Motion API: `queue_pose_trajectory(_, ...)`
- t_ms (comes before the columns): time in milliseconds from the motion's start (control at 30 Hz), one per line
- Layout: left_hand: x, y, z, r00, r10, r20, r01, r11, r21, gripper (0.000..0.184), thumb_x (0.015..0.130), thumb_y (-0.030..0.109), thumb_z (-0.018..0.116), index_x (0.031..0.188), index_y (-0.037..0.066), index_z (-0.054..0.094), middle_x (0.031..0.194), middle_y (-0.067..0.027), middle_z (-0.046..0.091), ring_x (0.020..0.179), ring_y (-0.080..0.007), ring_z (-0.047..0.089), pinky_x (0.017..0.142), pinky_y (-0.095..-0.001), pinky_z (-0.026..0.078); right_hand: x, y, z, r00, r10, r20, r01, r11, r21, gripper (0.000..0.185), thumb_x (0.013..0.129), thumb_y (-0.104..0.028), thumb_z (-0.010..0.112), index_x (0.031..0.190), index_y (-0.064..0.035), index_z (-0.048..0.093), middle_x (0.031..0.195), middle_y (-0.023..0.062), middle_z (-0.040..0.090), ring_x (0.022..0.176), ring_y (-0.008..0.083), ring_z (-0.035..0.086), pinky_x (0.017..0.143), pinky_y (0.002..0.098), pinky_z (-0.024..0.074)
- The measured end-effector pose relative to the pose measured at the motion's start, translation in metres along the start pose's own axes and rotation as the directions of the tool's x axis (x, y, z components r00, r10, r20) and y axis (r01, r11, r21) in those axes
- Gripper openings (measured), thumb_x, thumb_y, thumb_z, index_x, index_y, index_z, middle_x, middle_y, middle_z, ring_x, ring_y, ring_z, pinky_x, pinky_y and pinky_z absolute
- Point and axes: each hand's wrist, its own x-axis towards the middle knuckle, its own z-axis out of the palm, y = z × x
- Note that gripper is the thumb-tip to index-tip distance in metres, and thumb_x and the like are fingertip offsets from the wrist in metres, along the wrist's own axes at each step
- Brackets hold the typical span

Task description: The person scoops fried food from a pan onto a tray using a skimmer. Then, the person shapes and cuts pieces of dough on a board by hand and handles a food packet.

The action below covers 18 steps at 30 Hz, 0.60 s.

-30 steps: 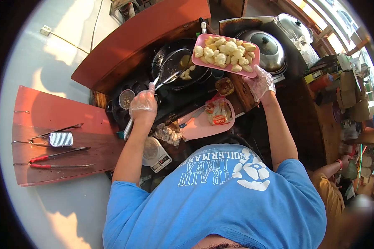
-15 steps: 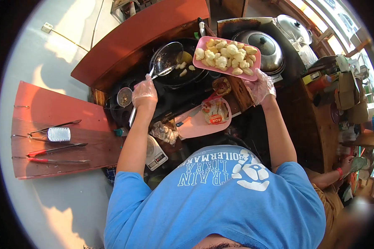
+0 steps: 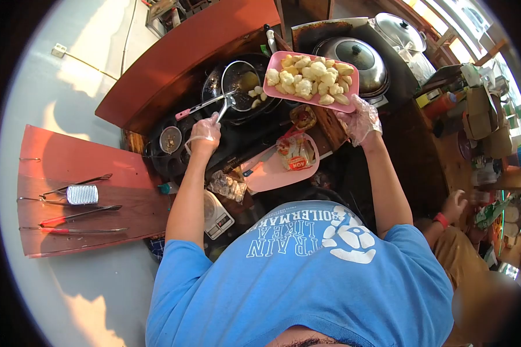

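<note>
My left hand (image 3: 205, 135), in a clear plastic glove, is closed round the metal handle of a strainer (image 3: 223, 74). The strainer's round bowl lies over a dark wok (image 3: 209, 87). A utensil with a pink handle (image 3: 183, 114) lies across the wok's near side, by the strainer handle. A few pale pieces (image 3: 259, 92) show at the wok's right side. My right hand (image 3: 362, 120), also gloved, grips the lower right corner of a pink tray (image 3: 270, 91). Pale yellow lumpy pieces (image 3: 312, 78) are heaped on the tray, which is beside and partly above the wok.
A lidded pot (image 3: 353, 61) stands right of the tray. Nearer me are a pink board (image 3: 266, 182) with a packet, a small jar (image 3: 303, 117) and a scale (image 3: 219, 217). Tongs (image 3: 81, 215) and a grater (image 3: 83, 194) hang at left. Another person's hand (image 3: 454, 205) is at right.
The strainer has shifted right over the wok, towards the pale pieces. The pink handle now shows clearly. My right hand still holds the tray. The other person's hand has moved.
</note>
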Motion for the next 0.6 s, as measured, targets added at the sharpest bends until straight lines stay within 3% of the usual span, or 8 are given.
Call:
queue_pose_trajectory(33,-0.004,0.000,0.000,1.000,0.001,0.002,-0.001,1.000,0.000,0.025,0.091,0.027,0.061,0.112,0.017,0.071,0.095,-0.0237,0.066,0.092,-0.0416,0.064,0.080,-0.0496,0.050,-0.002,-0.001,0.002,1.000,-0.004,-0.012,0.004,1.000,-0.021,0.032,0.095,-0.022,0.059,0.113,0.0051,0.059,0.105,0.0127,0.064,0.087,0.0205,0.067,0.067,0.0264,0.0591)
queue_pose_trajectory(100,-0.011,0.002,0.001,0.989,0.144,-0.030,-0.145,0.989,-0.020,0.025,0.092,0.026,0.060,0.113,0.017,0.070,0.095,-0.0233,0.066,0.089,-0.0422,0.064,0.079,-0.0492,0.050,-0.001,-0.001,-0.002,1.000,-0.009,-0.013,0.008,0.999,-0.041,0.033,0.095,-0.022,0.059,0.114,0.0053,0.058,0.106,0.0135,0.064,0.087,0.0211,0.067,0.066,0.0265,0.0594)
queue_pose_trajectory(267,-0.025,0.020,-0.011,0.964,0.254,-0.077,-0.254,0.967,0.000,0.029,0.091,0.023,0.060,0.117,0.019,0.068,0.089,-0.0233,0.066,0.085,-0.0424,0.064,0.074,-0.0512,0.050,-0.008,-0.003,0.008,0.998,-0.042,-0.043,0.039,0.997,-0.069,0.033,0.095,-0.021,0.058,0.115,0.0057,0.058,0.108,0.0151,0.065,0.087,0.0226,0.068,0.064,0.0265,0.0603)
queue_pose_trajectory(500,-0.029,0.023,-0.033,0.970,0.242,-0.033,-0.243,0.970,-0.017,0.030,0.090,0.021,0.060,0.118,0.019,0.068,0.090,-0.0230,0.066,0.086,-0.0419,0.064,0.074,-0.0492,0.051,-0.009,-0.002,0.007,0.998,-0.048,-0.042,0.046,0.998,-0.048,0.031,0.094,-0.018,0.059,0.114,0.0059,0.058,0.108,0.0158,0.065,0.087,0.0232,0.068,0.067,0.0283,0.0616)
queue_pose_trajectory(600,-0.019,0.006,-0.022,0.958,0.279,-0.059,-0.285,0.948,-0.143,0.033,0.088,0.020,0.063,0.120,0.016,0.067,0.093,-0.0223,0.067,0.089,-0.0416,0.064,0.075,-0.0476,0.052,-0.011,-0.003,0.004,0.998,-0.052,-0.045,0.049,0.998,-0.049,0.031,0.094,-0.018,0.059,0.114,0.0061,0.058,0.108,0.0156,0.064,0.088,0.0237,0.068,0.068,0.0292,0.0617)
